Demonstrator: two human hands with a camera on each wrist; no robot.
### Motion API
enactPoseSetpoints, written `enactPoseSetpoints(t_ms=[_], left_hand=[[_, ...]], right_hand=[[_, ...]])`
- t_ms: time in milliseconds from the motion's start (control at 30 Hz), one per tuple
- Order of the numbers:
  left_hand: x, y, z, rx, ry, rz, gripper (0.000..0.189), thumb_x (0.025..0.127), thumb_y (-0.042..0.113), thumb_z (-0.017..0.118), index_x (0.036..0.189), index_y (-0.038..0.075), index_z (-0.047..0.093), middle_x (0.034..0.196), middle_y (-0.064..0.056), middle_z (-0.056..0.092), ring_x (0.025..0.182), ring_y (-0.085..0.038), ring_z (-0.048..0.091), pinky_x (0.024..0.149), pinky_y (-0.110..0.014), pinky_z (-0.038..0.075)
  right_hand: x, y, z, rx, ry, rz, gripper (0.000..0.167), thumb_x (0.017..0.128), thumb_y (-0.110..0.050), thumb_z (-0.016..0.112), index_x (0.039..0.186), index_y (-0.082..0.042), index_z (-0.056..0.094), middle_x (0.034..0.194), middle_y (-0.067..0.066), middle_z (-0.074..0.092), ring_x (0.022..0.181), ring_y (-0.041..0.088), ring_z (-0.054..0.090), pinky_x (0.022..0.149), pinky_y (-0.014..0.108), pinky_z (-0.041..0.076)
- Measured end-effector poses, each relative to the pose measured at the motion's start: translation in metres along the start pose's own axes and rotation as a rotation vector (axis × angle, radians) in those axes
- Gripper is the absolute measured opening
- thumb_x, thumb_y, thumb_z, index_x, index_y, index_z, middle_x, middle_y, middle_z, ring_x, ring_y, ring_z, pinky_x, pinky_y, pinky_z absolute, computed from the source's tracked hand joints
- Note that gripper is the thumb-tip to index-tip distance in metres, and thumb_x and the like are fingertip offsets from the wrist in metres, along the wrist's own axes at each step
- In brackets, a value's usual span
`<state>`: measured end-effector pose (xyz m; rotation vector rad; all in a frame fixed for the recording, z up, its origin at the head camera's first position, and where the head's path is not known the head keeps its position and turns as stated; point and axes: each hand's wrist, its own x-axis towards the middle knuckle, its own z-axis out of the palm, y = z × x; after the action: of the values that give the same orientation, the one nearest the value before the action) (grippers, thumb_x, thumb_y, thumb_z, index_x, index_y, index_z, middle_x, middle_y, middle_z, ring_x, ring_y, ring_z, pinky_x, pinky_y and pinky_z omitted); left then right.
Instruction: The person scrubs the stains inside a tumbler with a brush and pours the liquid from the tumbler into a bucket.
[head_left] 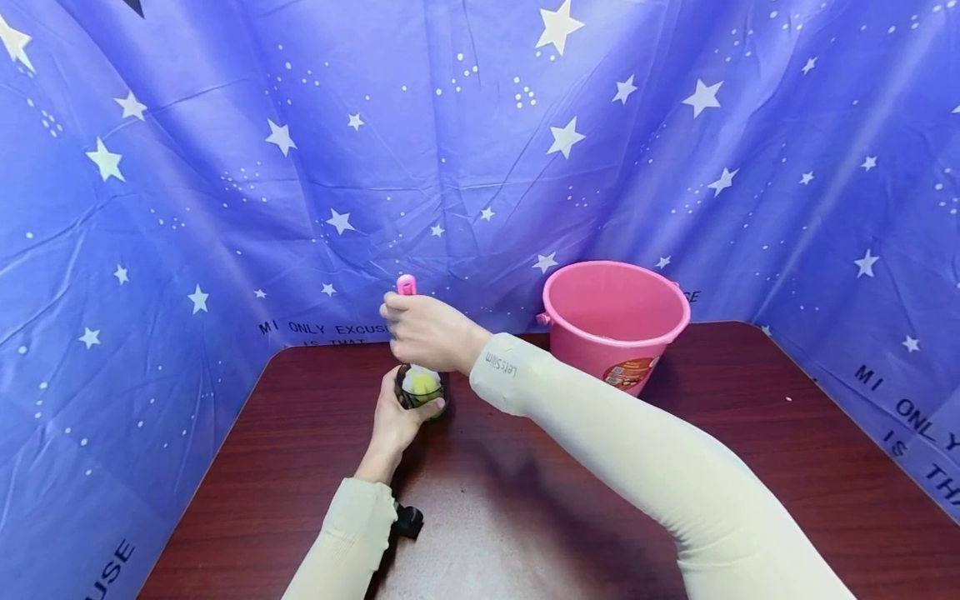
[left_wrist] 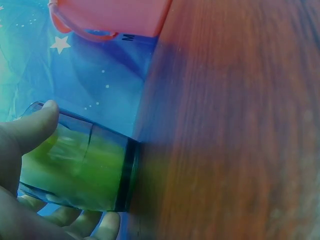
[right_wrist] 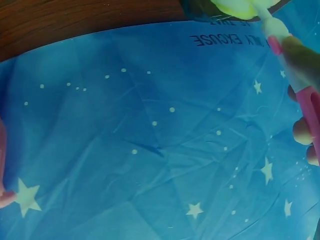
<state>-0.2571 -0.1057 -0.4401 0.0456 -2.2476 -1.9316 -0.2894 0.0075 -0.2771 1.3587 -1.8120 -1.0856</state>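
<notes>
My left hand [head_left: 396, 421] grips a dark clear glass cup [left_wrist: 90, 131] around its side, thumb on one side and fingers on the other. The cup stands at the table's far left. Inside it sits the yellow-green and white sponge head [head_left: 422, 382] of a cup brush [right_wrist: 306, 97], which has a white neck and a pink handle. Above the cup, my right hand [head_left: 431, 332] holds the brush, fingers wrapped around the handle. The handle's pink tip sticks out over that hand in the head view.
A pink bucket [head_left: 573, 350] with a label stands right of the cup, near the table's back edge. The dark red wooden table [head_left: 285, 467] meets a blue star-patterned curtain [head_left: 465, 167] at the back and sides. A black object [head_left: 408, 522] shows beside the left wrist.
</notes>
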Motion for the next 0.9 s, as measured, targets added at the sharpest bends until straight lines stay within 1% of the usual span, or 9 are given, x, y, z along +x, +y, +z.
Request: enactPoseSetpoints(t_ms=[133, 367, 567, 800, 900], left_hand=[[0.000, -0.001, -0.001, 0.014, -0.003, -0.012, 0.082, 0.070, 0.005, 0.083, 0.138, 0.014, 0.038, 0.123, -0.012, 0.055, 0.108, -0.025, 0.052, 0.092, -0.038, 0.040], [-0.001, 0.000, -0.001, 0.032, -0.008, -0.023, 0.083, 0.070, 0.006, 0.084, 0.139, 0.015, 0.037, 0.124, -0.011, 0.054, 0.110, -0.026, 0.051, 0.094, -0.039, 0.039], [-0.001, -0.001, 0.000, 0.034, 0.004, -0.007, 0.082, 0.070, 0.005, 0.083, 0.138, 0.014, 0.039, 0.124, -0.011, 0.055, 0.110, -0.025, 0.050, 0.093, -0.040, 0.039], [0.000, -0.001, 0.000, 0.005, -0.003, -0.008, 0.080, 0.070, 0.004, 0.083, 0.137, 0.012, 0.040, 0.125, -0.012, 0.055, 0.111, -0.026, 0.051, 0.095, -0.040, 0.039], [0.001, -0.001, 0.000, -0.007, -0.003, -0.002, 0.080, 0.070, 0.003, 0.083, 0.136, 0.011, 0.040, 0.125, -0.013, 0.055, 0.112, -0.026, 0.051, 0.095, -0.040, 0.039]], right_hand=[[0.004, -0.004, -0.002, -0.076, 0.021, -0.014, 0.022, 0.090, -0.016, 0.050, 0.092, -0.024, 0.071, 0.097, -0.002, 0.069, 0.101, 0.023, 0.045, 0.096, 0.038, 0.024], [0.006, -0.009, 0.000, -0.102, 0.018, 0.017, 0.024, 0.090, -0.015, 0.049, 0.089, -0.024, 0.071, 0.095, -0.001, 0.069, 0.100, 0.023, 0.045, 0.096, 0.038, 0.025], [0.012, -0.011, 0.002, -0.089, 0.003, 0.048, 0.028, 0.091, -0.013, 0.046, 0.086, -0.024, 0.071, 0.090, -0.001, 0.068, 0.097, 0.024, 0.042, 0.096, 0.039, 0.023], [0.013, -0.014, 0.004, -0.062, -0.054, 0.119, 0.025, 0.090, -0.016, 0.049, 0.087, -0.024, 0.073, 0.087, 0.003, 0.069, 0.093, 0.023, 0.041, 0.093, 0.037, 0.024], [0.012, -0.014, 0.005, -0.039, -0.083, 0.134, 0.024, 0.091, -0.017, 0.050, 0.088, -0.025, 0.073, 0.088, 0.004, 0.069, 0.093, 0.024, 0.041, 0.093, 0.037, 0.024]])
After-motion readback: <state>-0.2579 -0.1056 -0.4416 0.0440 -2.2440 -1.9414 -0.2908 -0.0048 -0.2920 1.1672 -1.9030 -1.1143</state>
